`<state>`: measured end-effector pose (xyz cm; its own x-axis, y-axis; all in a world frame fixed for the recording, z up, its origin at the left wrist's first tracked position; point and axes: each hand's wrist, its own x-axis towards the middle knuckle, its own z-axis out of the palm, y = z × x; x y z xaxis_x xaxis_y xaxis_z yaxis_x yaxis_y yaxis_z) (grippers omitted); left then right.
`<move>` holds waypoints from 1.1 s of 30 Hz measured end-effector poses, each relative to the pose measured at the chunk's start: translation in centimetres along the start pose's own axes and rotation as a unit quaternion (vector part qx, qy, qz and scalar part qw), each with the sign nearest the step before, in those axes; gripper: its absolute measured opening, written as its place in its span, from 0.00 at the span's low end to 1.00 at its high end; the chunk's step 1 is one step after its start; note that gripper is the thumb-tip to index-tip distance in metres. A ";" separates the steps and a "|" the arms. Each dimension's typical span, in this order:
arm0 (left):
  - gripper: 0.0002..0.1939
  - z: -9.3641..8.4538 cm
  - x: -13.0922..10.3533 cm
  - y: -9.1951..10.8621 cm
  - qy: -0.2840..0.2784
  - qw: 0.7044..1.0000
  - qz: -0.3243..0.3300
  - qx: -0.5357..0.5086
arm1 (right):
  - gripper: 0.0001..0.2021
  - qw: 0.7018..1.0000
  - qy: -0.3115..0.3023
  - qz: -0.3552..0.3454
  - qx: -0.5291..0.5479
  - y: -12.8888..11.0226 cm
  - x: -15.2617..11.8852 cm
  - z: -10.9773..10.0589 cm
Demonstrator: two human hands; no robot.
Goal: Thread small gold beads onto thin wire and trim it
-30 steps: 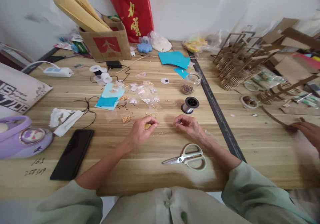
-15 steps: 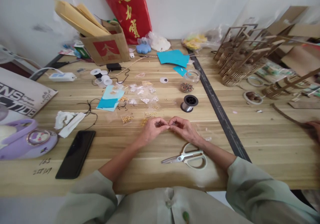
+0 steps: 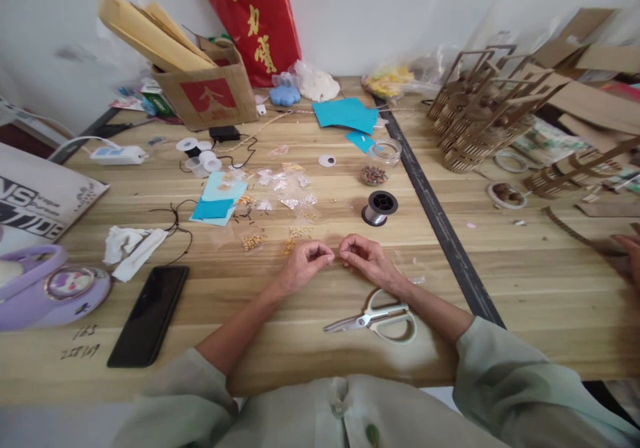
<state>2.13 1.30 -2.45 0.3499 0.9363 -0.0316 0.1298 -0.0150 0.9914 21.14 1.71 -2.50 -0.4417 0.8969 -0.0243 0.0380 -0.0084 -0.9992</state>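
Note:
My left hand [image 3: 306, 265] is closed in a pinch, thumb against the fingertips, over the middle of the wooden table. Just across a narrow gap, my right hand [image 3: 367, 260] pinches too. What the fingertips hold is too small to make out; a faint thin golden strand shows below and between them. By my left hand lie small bags of golden beads [image 3: 253, 242]. White-handled scissors [image 3: 373, 319] rest below my right wrist, blades pointing left. Behind my right hand stands a black spool of fine wire [image 3: 380, 208].
A glass jar of beads [image 3: 375, 174] and blue cards [image 3: 346, 115] lie further back. At left are a black phone [image 3: 149, 316] and a purple-handled object [image 3: 55, 281]. Bamboo baskets [image 3: 480, 115] stand at right, where another person's hand [image 3: 629, 251] shows at the edge.
My hands have drawn slightly apart, opening a small gap between the fingertips. The other person's hand at right has shifted a little. The whole view has shifted slightly.

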 end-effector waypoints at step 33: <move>0.10 0.3 -0.3 0.7 0.001 0.999 -0.003 -0.040 | 0.08 0.976 0.015 -0.122 -0.178 -0.8 -0.4 -0.3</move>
<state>2.42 0.92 -1.84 0.3477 0.9368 -0.0380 0.0574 0.0192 0.9982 21.56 1.54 -1.65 -0.4499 0.8658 0.2189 0.2468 0.3561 -0.9013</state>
